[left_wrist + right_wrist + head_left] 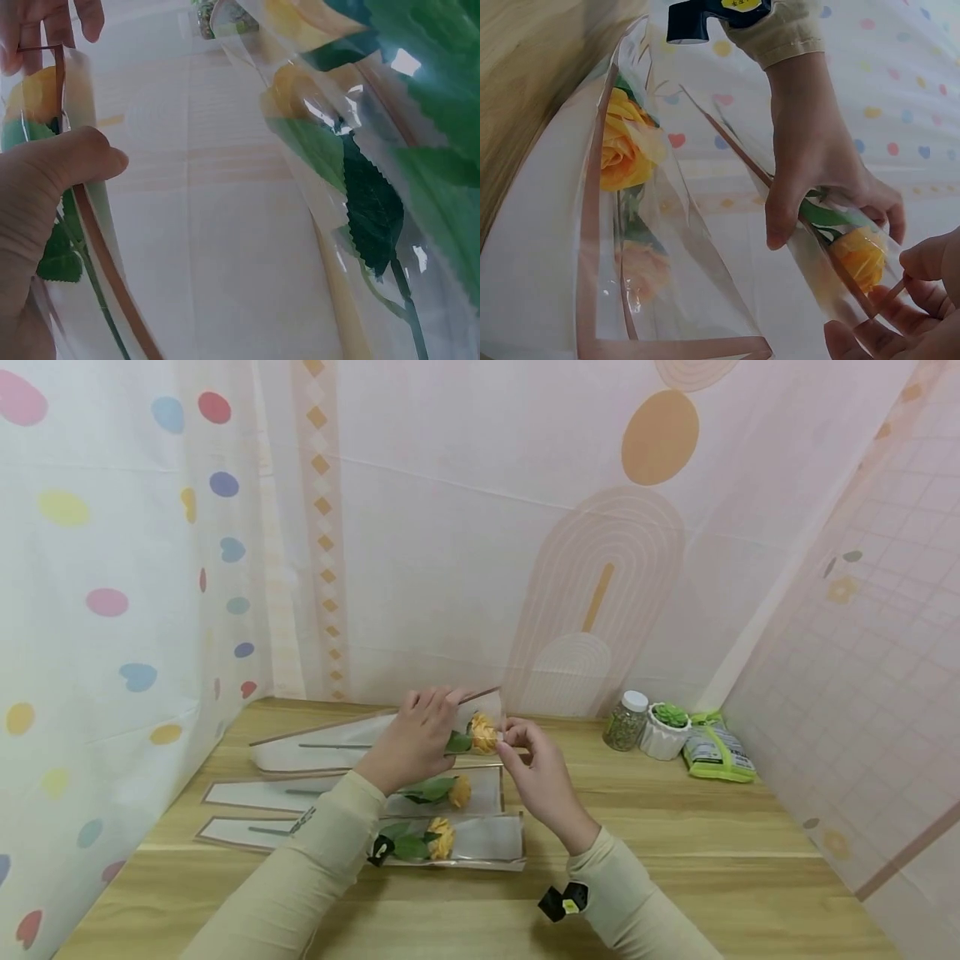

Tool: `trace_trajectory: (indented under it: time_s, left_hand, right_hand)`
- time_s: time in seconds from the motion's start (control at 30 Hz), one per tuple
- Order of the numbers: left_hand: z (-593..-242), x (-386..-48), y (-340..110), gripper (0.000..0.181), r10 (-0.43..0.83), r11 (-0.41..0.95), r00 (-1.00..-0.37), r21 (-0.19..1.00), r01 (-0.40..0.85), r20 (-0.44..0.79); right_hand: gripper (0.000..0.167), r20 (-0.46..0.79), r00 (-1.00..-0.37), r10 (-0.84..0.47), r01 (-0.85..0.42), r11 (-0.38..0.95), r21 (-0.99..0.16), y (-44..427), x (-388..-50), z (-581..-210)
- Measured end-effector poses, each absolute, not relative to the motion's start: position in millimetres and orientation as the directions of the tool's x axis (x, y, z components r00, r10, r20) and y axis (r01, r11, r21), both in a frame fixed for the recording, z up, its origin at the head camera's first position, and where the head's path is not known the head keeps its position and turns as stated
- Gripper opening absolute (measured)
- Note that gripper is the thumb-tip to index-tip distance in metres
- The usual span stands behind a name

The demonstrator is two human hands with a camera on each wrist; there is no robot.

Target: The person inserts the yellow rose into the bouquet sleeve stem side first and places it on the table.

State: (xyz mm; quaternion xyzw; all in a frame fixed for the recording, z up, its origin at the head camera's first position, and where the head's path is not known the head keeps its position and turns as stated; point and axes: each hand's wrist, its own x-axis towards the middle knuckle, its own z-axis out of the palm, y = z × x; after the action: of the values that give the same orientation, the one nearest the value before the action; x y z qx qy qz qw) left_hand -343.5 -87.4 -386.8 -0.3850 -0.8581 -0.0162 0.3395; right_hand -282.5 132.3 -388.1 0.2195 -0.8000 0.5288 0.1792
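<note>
In the head view, my left hand [416, 739] grips the farthest flower sleeve [330, 750], a clear wrapper with brown edging, around its middle. A yellow artificial rose [483, 732] with green leaves lies inside it. My right hand [546, 777] pinches the sleeve's wide end beside the bloom, and the right wrist view shows the fingertips [911, 262] on the brown-edged rim. The left wrist view has my left thumb [90, 154] lying across the film. Two more wrapped roses lie nearer on the table, a middle one [460, 792] and a front one [441, 839].
At the back right of the wooden table [675, 877] stand a white-lidded jar [625, 723] and a green succulent in a white pot [665, 732]. Beside them lies a green and grey packet [717, 750]. Patterned curtains [435, 543] enclose the back and sides.
</note>
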Motion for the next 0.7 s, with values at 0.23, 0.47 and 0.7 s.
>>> trace_trajectory:
  time_s: [0.23, 0.47, 0.7]
  left_hand:
    - [-387.2, -343.9, -88.9, 0.119, 0.643, 0.693, -0.444, -0.228, 0.684, 0.625]
    - [-386.0, -343.6, -89.1, 0.112, 0.658, 0.663, -0.396, -0.243, 0.708, 0.641]
    - [-386.7, -345.2, -89.0, 0.109, 0.66, 0.628, -0.386, -0.191, 0.755, 0.644]
  right_hand:
    - [0.011, 0.506, -0.843, -0.181, -0.537, 0.322, -0.78, 133.1, -280.9, -386.8]
    - [0.014, 0.462, -0.833, -0.306, -0.537, 0.24, -0.809, 135.8, -279.1, -384.0]
    - [0.017, 0.416, -0.82, -0.394, -0.526, 0.229, -0.819, 138.2, -281.9, -384.1]
